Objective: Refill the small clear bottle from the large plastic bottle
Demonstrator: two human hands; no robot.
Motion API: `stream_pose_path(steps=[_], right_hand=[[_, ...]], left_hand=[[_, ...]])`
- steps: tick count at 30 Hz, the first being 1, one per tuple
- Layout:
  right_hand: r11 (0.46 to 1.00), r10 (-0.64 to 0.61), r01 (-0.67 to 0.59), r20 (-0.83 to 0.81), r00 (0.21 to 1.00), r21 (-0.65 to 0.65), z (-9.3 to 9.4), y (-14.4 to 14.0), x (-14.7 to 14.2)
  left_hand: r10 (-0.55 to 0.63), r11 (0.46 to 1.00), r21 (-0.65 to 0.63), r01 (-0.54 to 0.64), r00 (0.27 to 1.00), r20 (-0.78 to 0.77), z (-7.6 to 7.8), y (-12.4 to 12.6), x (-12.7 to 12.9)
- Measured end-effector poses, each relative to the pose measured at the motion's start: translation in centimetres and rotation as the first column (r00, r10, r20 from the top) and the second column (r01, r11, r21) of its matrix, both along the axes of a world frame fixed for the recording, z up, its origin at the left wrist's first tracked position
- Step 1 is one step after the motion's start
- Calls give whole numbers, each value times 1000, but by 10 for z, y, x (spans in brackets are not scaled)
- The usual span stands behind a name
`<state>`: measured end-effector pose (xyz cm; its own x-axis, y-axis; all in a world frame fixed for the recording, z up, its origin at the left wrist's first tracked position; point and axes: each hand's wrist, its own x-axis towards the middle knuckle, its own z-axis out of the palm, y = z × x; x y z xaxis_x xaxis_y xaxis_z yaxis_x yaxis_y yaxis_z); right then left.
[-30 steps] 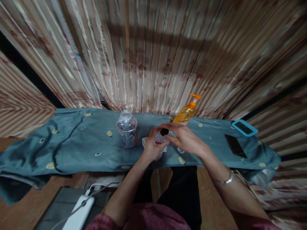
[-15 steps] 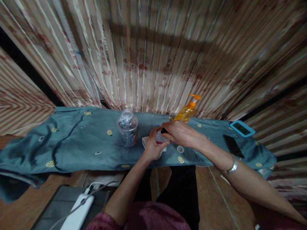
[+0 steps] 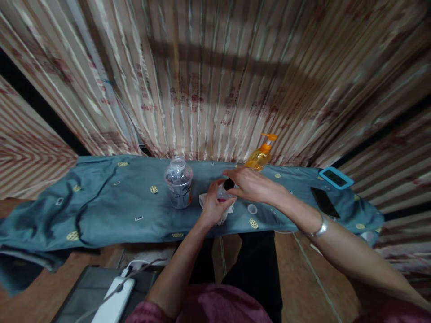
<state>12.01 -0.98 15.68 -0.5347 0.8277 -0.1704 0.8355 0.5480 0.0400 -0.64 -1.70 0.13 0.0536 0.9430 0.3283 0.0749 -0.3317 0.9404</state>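
Observation:
My left hand (image 3: 213,207) is wrapped round a small clear bottle (image 3: 221,193) with something pink low inside or on it. The fingers of my right hand (image 3: 249,184) close on the bottle's black cap (image 3: 229,184) from above. I cannot tell whether the cap sits on the neck or is lifted off. Under the bottle lies a crumpled white tissue (image 3: 203,199), partly covered by my left hand. To the left stands a larger clear plastic bottle (image 3: 179,184), uncapped and upright. A small round translucent lid (image 3: 252,209) lies just right of my hands.
Behind my right hand is an orange pump bottle (image 3: 259,158). A blue-framed device (image 3: 336,178) and a black phone (image 3: 324,202) lie at the right on the teal cloth (image 3: 111,202). Below left is a white power bank (image 3: 114,298) with a cable. A striped curtain hangs behind.
My right hand has shifted slightly, showing more of the black cap. My left hand keeps its hold on the small bottle. The camera view has moved a little.

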Motion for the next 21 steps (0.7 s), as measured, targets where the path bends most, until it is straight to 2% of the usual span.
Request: stream_pose_path(steps=[2,6,11,17,21], right_hand=[[1000,5,-5,4,1000,-12,1,0,0],[997,-73,72,42,996,22,4,-1,-2],[1000,10,-9,23,1000,-16,9,-3,-6],[998,-59,58,39,997,35,2,-3,-8],[999,14,-14,-4,1000,31,0,-5,0]], left_hand=[[-8,1000,8,8,1000,2,-1,0,-1],[-8,1000,11,8,1000,10,-4,1,-1],[-1,1000,-11,1,1000,-5,-2,0,-2],[7,1000,17,-7,1000,-13,1,-3,-3],[26,1000,1,-26,1000,-17,2,-3,-3]])
